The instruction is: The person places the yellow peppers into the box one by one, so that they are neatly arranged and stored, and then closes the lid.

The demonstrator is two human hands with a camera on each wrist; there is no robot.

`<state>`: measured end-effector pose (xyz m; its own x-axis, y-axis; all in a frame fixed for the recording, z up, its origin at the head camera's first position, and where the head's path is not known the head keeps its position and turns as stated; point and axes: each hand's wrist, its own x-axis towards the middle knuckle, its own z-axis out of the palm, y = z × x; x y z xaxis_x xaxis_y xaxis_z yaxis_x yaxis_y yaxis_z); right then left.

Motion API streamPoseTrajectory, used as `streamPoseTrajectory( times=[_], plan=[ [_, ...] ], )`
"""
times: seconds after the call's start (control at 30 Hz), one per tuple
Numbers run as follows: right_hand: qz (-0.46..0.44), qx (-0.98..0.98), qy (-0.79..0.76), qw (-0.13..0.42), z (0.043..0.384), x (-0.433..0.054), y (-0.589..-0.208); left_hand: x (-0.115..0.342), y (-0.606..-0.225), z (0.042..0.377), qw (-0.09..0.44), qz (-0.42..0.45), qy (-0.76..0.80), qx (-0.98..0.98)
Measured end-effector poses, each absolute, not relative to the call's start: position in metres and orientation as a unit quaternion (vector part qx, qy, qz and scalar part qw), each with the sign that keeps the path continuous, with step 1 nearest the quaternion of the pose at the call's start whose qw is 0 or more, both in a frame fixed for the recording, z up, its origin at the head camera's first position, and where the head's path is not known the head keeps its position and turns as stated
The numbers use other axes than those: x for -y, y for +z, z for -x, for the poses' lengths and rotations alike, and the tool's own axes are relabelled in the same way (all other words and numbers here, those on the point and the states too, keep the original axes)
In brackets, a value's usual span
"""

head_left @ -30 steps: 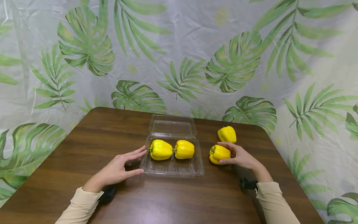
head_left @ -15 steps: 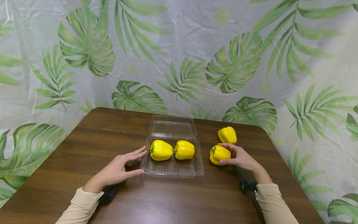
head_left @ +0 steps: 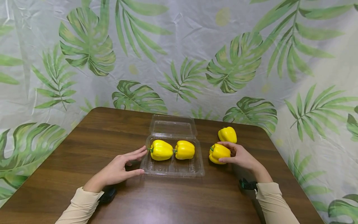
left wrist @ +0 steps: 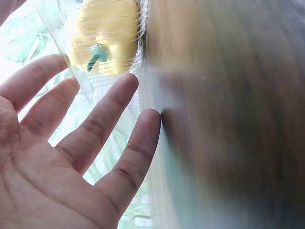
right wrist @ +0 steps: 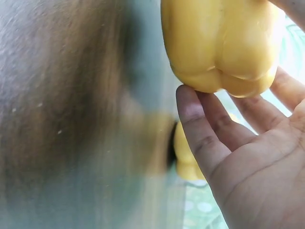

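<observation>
Between thumb and fingers, my right hand grips a yellow bell pepper with a green stem, to the right of a clear plastic clamshell container. The right wrist view shows this pepper's lobed end at the fingertips. My left hand lies at the container's left edge, fingers extended and thumb near the front corner. Inside the container sit two more yellow peppers, the left one and the right one, side by side with stems pointing left.
Another yellow pepper lies on the brown wooden table just behind the right hand. The container's lid is folded back towards the far table edge. A leaf-patterned cloth hangs behind the table.
The pepper in my right hand has risen very slightly and tilted a little. My left hand, the container and the other peppers have stayed in place.
</observation>
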<state>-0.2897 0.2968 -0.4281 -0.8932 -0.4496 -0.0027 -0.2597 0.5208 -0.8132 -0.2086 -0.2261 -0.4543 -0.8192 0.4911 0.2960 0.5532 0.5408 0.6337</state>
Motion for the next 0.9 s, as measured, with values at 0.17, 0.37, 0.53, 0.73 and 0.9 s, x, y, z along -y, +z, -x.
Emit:
streamPoseTrajectory(
  times=[0.17, 0.37, 0.53, 0.73, 0.9],
  plan=[
    [0.211, -0.857, -0.457, 0.112, 0.289, -0.291, -0.421, 0.226, -0.454, 0.209, 0.043, 0.297, -0.374, 0.878],
    [0.216, -0.846, -0.473, 0.115, 0.288, -0.284, -0.415, 0.226, -0.454, 0.208, 0.042, 0.297, -0.375, 0.877],
    [0.220, -0.843, -0.477, 0.115, 0.285, -0.275, -0.410, 0.226, -0.454, 0.208, 0.044, 0.295, -0.377, 0.877],
    [0.225, -0.847, -0.467, 0.118, 0.282, -0.265, -0.403, 0.226, -0.455, 0.207, 0.046, 0.296, -0.376, 0.877],
    [0.234, -0.850, -0.458, 0.118, 0.280, -0.258, -0.395, 0.226, -0.454, 0.208, 0.045, 0.298, -0.377, 0.876]
  ],
)
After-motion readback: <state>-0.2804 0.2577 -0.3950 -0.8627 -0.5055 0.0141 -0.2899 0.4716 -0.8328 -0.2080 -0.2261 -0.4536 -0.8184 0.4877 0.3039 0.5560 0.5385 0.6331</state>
